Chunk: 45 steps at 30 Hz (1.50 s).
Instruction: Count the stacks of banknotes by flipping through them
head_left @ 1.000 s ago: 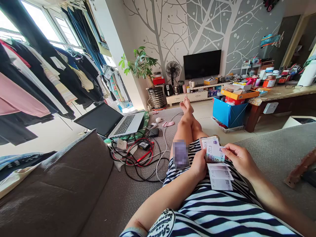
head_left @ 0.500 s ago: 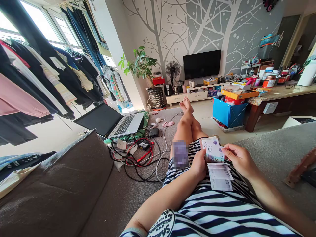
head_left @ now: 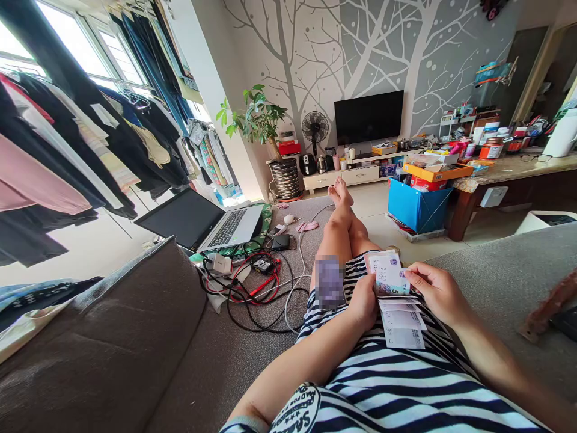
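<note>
A stack of banknotes (head_left: 388, 272) is held between my two hands above my lap; a "5" shows on the top one. My left hand (head_left: 363, 299) grips the stack's left edge, fingers closed and partly hidden behind it. At the right edge, my right hand (head_left: 433, 290) pinches the banknotes between thumb and fingers. Several pale paper slips or notes (head_left: 403, 328) hang fanned out below the stack, over the striped clothing (head_left: 406, 385). On my thigh, left of the hands, lies a phone-shaped object (head_left: 330, 282) whose surface is blurred out.
Tangled black and red cables (head_left: 256, 288) lie on the sofa beside my leg, near an open laptop (head_left: 202, 225). A grey cushion (head_left: 103, 337) stands at left. A blue storage box (head_left: 419, 206) stands by a cluttered table (head_left: 505, 171). A brown object (head_left: 547, 304) lies at far right.
</note>
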Each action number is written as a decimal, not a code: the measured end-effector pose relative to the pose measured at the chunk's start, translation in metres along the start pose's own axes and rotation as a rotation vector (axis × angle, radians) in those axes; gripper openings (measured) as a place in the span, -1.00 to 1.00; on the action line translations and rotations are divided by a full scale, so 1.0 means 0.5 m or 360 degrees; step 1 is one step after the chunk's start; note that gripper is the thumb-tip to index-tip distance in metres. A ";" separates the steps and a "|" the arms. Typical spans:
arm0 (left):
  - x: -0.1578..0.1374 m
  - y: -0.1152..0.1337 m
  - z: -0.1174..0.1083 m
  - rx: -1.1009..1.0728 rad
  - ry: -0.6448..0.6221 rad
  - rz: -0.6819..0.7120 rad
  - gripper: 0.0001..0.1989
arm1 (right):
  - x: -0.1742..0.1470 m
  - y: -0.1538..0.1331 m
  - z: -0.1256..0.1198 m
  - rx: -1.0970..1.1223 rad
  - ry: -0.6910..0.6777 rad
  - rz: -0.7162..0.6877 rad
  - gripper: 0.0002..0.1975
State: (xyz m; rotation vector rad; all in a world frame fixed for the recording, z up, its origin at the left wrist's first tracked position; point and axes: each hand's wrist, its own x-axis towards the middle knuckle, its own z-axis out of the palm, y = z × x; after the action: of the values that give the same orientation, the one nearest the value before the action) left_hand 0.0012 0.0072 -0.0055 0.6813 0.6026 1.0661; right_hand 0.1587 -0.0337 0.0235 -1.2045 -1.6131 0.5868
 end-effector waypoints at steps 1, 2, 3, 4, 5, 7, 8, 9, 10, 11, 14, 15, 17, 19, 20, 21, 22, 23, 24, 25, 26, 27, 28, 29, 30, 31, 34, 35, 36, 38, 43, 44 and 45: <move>-0.001 0.001 0.000 0.0004 0.0001 -0.0002 -0.73 | 0.000 -0.001 0.000 0.0023 0.0000 -0.0001 -0.63; -0.001 0.002 0.001 0.0007 -0.0002 -0.0009 -0.73 | -0.001 -0.002 0.000 0.0052 -0.0004 -0.0001 -0.63; -0.002 0.003 0.001 0.0007 -0.0005 -0.0021 -0.73 | -0.001 -0.002 -0.001 0.0090 -0.0015 0.0001 -0.62; -0.002 0.004 0.001 0.0005 -0.0004 -0.0040 -0.72 | 0.000 -0.001 -0.001 0.0137 -0.0033 0.0004 -0.61; -0.003 0.005 0.002 -0.0002 0.0003 -0.0060 -0.72 | 0.001 0.001 -0.001 0.0189 -0.0050 0.0008 -0.58; -0.004 0.006 0.002 -0.0019 0.0044 -0.0095 -0.69 | 0.005 0.009 0.000 0.0266 -0.0053 0.0031 -0.52; -0.004 0.006 0.002 -0.0021 0.0063 -0.0107 -0.68 | 0.008 0.015 0.001 0.0272 -0.0032 0.0054 -0.50; -0.004 0.006 0.002 -0.0017 0.0076 -0.0107 -0.67 | 0.011 0.021 0.002 0.0242 0.0003 0.0086 -0.49; -0.004 0.006 0.002 -0.0010 0.0078 -0.0097 -0.66 | 0.014 0.028 0.004 0.0183 0.0040 0.0124 -0.49; -0.005 0.006 0.002 0.0001 0.0072 -0.0078 -0.67 | 0.017 0.034 0.007 0.0107 0.0070 0.0159 -0.50; -0.006 0.005 0.002 0.0033 0.0041 0.0006 -0.69 | 0.023 0.049 0.015 -0.0057 0.0115 0.0194 -0.52; -0.006 0.005 0.001 0.0039 0.0043 0.0021 -0.69 | 0.023 0.052 0.018 -0.0078 0.0122 0.0182 -0.52; -0.006 0.004 0.000 0.0034 0.0059 0.0024 -0.69 | 0.023 0.057 0.022 -0.0103 0.0140 0.0151 -0.55; -0.004 0.002 -0.001 0.0013 0.0070 0.0012 -0.69 | 0.022 0.059 0.026 -0.0135 0.0165 0.0137 -0.58; -0.003 0.001 -0.002 0.0004 0.0073 0.0006 -0.70 | 0.021 0.059 0.027 -0.0153 0.0180 0.0133 -0.59; -0.002 0.000 -0.003 -0.0003 0.0075 0.0001 -0.71 | 0.021 0.058 0.027 -0.0168 0.0195 0.0128 -0.60; -0.001 0.000 -0.003 -0.0013 0.0075 -0.0009 -0.71 | 0.019 0.057 0.027 -0.0178 0.0212 0.0123 -0.61; 0.000 0.000 -0.003 -0.0028 0.0076 -0.0024 -0.71 | 0.018 0.055 0.026 -0.0182 0.0230 0.0120 -0.61; 0.000 0.000 -0.003 -0.0045 0.0075 -0.0047 -0.70 | 0.017 0.052 0.025 -0.0181 0.0244 0.0118 -0.61; 0.000 0.001 -0.003 -0.0065 0.0076 -0.0077 -0.70 | 0.015 0.049 0.024 -0.0173 0.0251 0.0115 -0.61; 0.001 0.002 -0.002 -0.0083 0.0080 -0.0108 -0.70 | 0.013 0.045 0.022 -0.0157 0.0248 0.0110 -0.61; 0.001 0.003 -0.001 -0.0096 0.0090 -0.0132 -0.71 | 0.012 0.041 0.020 -0.0133 0.0236 0.0102 -0.62; 0.001 0.004 0.000 -0.0103 0.0108 -0.0147 -0.71 | 0.010 0.038 0.018 -0.0104 0.0218 0.0091 -0.62; 0.001 0.005 0.001 -0.0109 0.0130 -0.0149 -0.73 | 0.008 0.034 0.016 -0.0073 0.0200 0.0077 -0.62; 0.001 0.005 0.002 -0.0113 0.0149 -0.0137 -0.74 | 0.006 0.031 0.014 -0.0042 0.0180 0.0064 -0.63; 0.001 0.005 0.003 -0.0114 0.0158 -0.0114 -0.74 | 0.004 0.028 0.013 -0.0016 0.0162 0.0052 -0.64; 0.004 0.003 0.003 -0.0098 0.0121 -0.0060 -0.74 | 0.002 0.022 0.010 0.0025 0.0122 0.0029 -0.65; 0.005 0.001 0.001 -0.0089 0.0094 -0.0051 -0.73 | 0.001 0.021 0.009 0.0032 0.0113 0.0025 -0.66; 0.006 0.000 0.000 -0.0082 0.0067 -0.0046 -0.73 | 0.001 0.020 0.009 0.0036 0.0106 0.0021 -0.66; 0.009 -0.003 -0.005 -0.0082 0.0027 -0.0045 -0.72 | 0.000 0.020 0.009 0.0042 0.0097 0.0014 -0.66; 0.013 -0.006 -0.009 -0.0060 0.0008 -0.0028 -0.70 | -0.001 0.016 0.008 0.0055 0.0074 0.0013 -0.66; 0.013 -0.006 -0.009 -0.0057 0.0002 -0.0027 -0.69 | -0.001 0.015 0.008 0.0057 0.0074 0.0008 -0.66; 0.012 -0.005 -0.009 -0.0060 -0.0007 -0.0035 -0.69 | -0.001 0.014 0.008 0.0056 0.0076 0.0003 -0.66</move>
State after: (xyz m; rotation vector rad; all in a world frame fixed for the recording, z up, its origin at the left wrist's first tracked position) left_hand 0.0018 0.0130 -0.0109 0.6427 0.5838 1.0531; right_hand 0.1580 -0.0308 0.0159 -1.1854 -1.5554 0.5811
